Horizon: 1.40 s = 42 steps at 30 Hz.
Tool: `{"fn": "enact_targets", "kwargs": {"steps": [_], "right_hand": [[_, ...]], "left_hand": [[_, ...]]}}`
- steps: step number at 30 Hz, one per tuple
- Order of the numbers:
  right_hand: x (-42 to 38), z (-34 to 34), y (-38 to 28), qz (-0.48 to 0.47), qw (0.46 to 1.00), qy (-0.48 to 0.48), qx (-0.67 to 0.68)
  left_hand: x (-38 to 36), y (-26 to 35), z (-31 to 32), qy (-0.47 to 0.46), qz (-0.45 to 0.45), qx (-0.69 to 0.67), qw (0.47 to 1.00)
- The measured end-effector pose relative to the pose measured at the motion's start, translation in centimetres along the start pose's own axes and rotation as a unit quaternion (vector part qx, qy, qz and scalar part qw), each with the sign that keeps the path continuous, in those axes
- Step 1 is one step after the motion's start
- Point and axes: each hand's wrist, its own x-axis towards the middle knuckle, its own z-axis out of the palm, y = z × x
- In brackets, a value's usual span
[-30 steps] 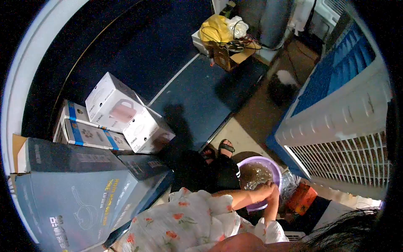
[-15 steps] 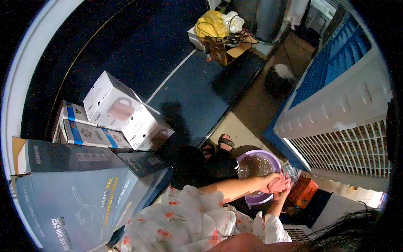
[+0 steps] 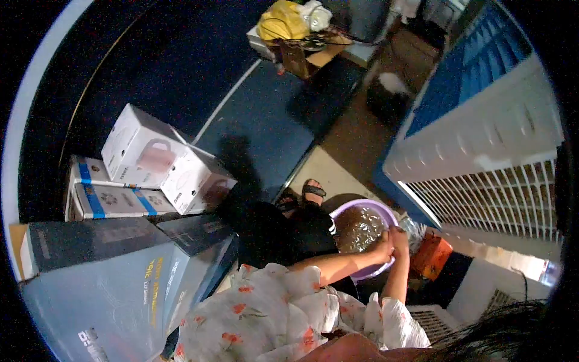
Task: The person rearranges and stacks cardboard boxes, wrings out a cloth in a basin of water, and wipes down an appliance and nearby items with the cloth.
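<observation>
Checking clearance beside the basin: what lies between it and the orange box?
Head view: clear plastic and the right hand show between basin and orange box.

A round, light-purple, smooth-walled basin stands open side up below the left hand and right hand, its rim partly hidden behind them. Clear, rippled water with bright glints shows inside, just beyond the left hand; whether either hand touches the rim is unclear.
</observation>
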Motion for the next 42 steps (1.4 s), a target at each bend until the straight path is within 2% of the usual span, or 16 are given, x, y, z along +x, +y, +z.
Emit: {"fn": "enact_targets", "kwargs": {"steps": [3, 4, 7, 11, 15, 18, 23, 27, 30, 33, 35, 36, 37, 38, 41, 42], "right_hand": [[4.1, 0.7, 4.9, -0.216, 0.917, 0.066, -0.328], [0.7, 1.5, 0.6, -0.064, 0.975, 0.085, -0.196], [5.1, 1.9, 6.7, -0.073, 0.985, 0.113, -0.105], [0.0, 0.8, 3.2, 0.081, 0.955, -0.106, 0.266], [-3.6, -1.2, 1.4, -0.035, 0.883, -0.178, 0.432], [-6.3, -1.7, -0.3, -0.084, 0.832, -0.178, 0.519], [-5.6, 0.3, -1.3, -0.228, 0.685, -0.3, 0.623], [-4.1, 0.1, -0.6, -0.065, 0.883, 0.037, 0.463], [2.4, -2.7, 5.9, 0.037, 0.828, -0.23, 0.509], [-1.3, -1.9, 0.8, 0.112, 0.857, -0.236, 0.445], [-0.4, -1.4, 1.0, 0.073, 0.933, -0.194, 0.293], [1.1, -1.0, 2.7, -0.057, 0.988, -0.143, 0.007], [2.1, -0.6, 4.1, -0.19, 0.924, -0.05, -0.327], [2.7, 0.2, 4.7, -0.228, 0.859, 0.01, -0.459], [5.2, 2.2, 6.6, -0.007, 0.956, 0.141, -0.257], [5.4, 2.4, 6.3, -0.02, 0.954, 0.152, -0.256]], "left_hand": [[-1.9, 2.5, -3.3, 0.017, 0.017, 0.185, 0.982], [-2.2, 2.6, -3.5, 0.022, 0.021, 0.216, 0.976], [-3.2, 3.4, -4.3, 0.011, 0.031, 0.277, 0.96], [-1.7, 1.2, -3.8, 0.012, 0.121, 0.241, 0.963], [-2.1, 3.0, -4.9, -0.183, -0.006, -0.205, 0.962], [-5.8, 7.1, -7.2, -0.257, -0.176, -0.534, 0.786], [-7.2, 7.3, -6.4, -0.244, -0.199, -0.611, 0.727], [-6.8, 7.4, -6.1, -0.252, -0.163, -0.587, 0.752], [-6.4, 5.4, -5.2, -0.297, -0.1, -0.458, 0.832], [-4.4, 1.9, -4.1, -0.318, -0.099, -0.3, 0.894], [-3.7, 2.0, -3.5, -0.191, -0.07, -0.185, 0.961], [-3.4, 2.0, -3.2, -0.126, -0.067, -0.121, 0.982], [-1.5, -0.1, -1.8, -0.047, -0.09, -0.162, 0.982], [0.4, -2.4, -0.1, 0.033, -0.112, -0.202, 0.972], [1.8, -3.2, 1.2, 0.184, -0.112, -0.237, 0.947], [1.3, -2.6, -0.1, 0.173, -0.112, -0.096, 0.974]]}}
